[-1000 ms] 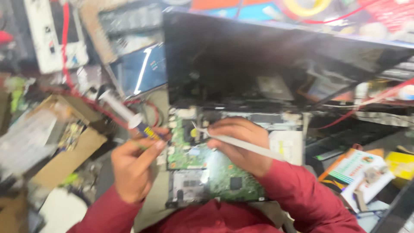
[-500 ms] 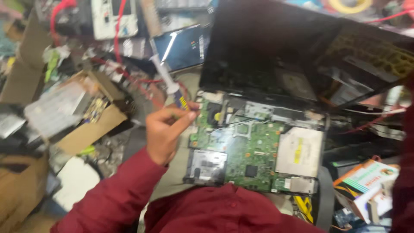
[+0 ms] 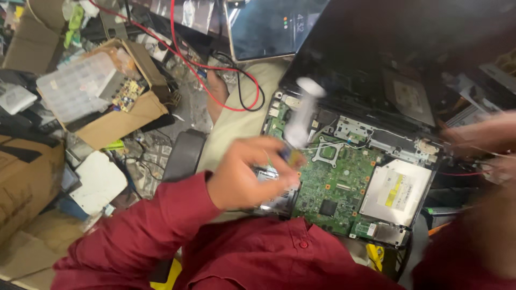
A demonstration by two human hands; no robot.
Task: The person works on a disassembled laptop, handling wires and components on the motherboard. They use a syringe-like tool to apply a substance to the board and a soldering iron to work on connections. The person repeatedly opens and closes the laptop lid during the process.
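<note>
Leftmost, a brown cardboard box (image 3: 115, 121) holds a clear plastic organiser (image 3: 75, 86) and a small yellowish circuit board (image 3: 128, 95); red wire (image 3: 185, 59) loops past it. Centrally, the left hand (image 3: 244, 174) curls shut around a blurred white-handled screwdriver (image 3: 300, 115), raised over the green laptop motherboard (image 3: 336, 185) with its metal bracket. A silver optical drive (image 3: 395, 190) lies flat beside that board. Rightmost, the right hand (image 3: 481, 137) is a blur at the laptop's edge, its grip unreadable. Half a second ago it was out of view.

Bright even light, heavy motion blur (right edge worst)
</note>
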